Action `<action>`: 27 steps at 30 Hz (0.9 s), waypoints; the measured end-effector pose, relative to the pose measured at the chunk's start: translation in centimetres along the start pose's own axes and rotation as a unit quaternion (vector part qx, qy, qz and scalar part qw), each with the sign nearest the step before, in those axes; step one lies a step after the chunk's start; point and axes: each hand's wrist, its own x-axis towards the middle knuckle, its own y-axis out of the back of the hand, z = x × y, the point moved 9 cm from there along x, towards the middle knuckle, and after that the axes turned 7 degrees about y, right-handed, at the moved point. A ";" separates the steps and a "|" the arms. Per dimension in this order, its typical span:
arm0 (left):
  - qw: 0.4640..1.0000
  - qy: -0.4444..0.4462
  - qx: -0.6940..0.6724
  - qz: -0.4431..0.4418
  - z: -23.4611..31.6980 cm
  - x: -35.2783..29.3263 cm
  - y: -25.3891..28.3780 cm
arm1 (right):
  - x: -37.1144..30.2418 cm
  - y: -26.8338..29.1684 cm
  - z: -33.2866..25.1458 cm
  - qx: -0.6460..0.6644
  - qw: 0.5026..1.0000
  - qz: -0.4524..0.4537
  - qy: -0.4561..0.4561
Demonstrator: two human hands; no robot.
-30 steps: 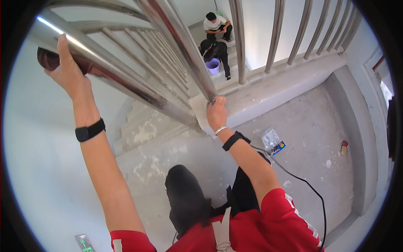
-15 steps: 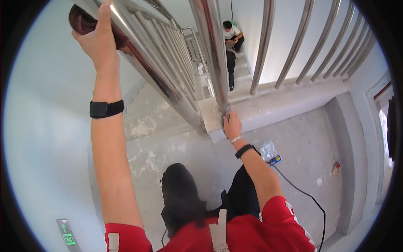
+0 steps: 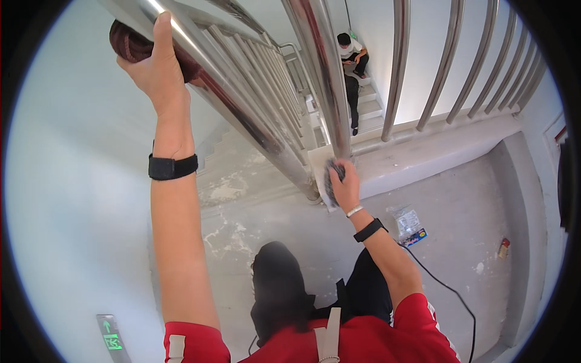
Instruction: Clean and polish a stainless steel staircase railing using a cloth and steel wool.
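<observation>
My left hand (image 3: pixel 158 72) is closed around a dark brown cloth (image 3: pixel 132 43), pressing it against a thick shiny metal post (image 3: pixel 233 109) at the upper left. Its thumb lies along the metal. My right hand (image 3: pixel 346 187) grips a grey scouring pad, which looks like steel wool (image 3: pixel 333 175). The pad sits on the end of the pale ledge (image 3: pixel 417 158), close by the foot of a second metal post (image 3: pixel 327 78). Part of the pad is hidden by my fingers.
Metal balusters (image 3: pixel 436 66) rise from the ledge to the right. A clear plastic packet (image 3: pixel 407 222), a black cable (image 3: pixel 445 287) and a small red box (image 3: pixel 503 248) lie on the grey floor. Beyond the railing, a person (image 3: pixel 353 53) sits on the stairs (image 3: pixel 368 109).
My right hand has moved the pad from the post's foot to the ledge end, lower and slightly right. My left hand still grips the cloth at the post. The whole view has shifted slightly.
</observation>
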 end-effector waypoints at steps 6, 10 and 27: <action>0.999 0.006 -0.004 -0.031 0.2 -0.3 -0.7 | 5.8 -2.5 -17.7 0.174 0.967 0.083 0.169; 0.998 0.005 0.008 -0.056 0.3 -0.5 -1.2 | 3.0 -8.1 -11.8 0.136 0.973 0.094 0.162; 0.997 0.029 0.034 -0.055 -0.1 -0.3 -1.0 | 6.7 -8.1 -10.7 0.242 0.965 0.099 0.031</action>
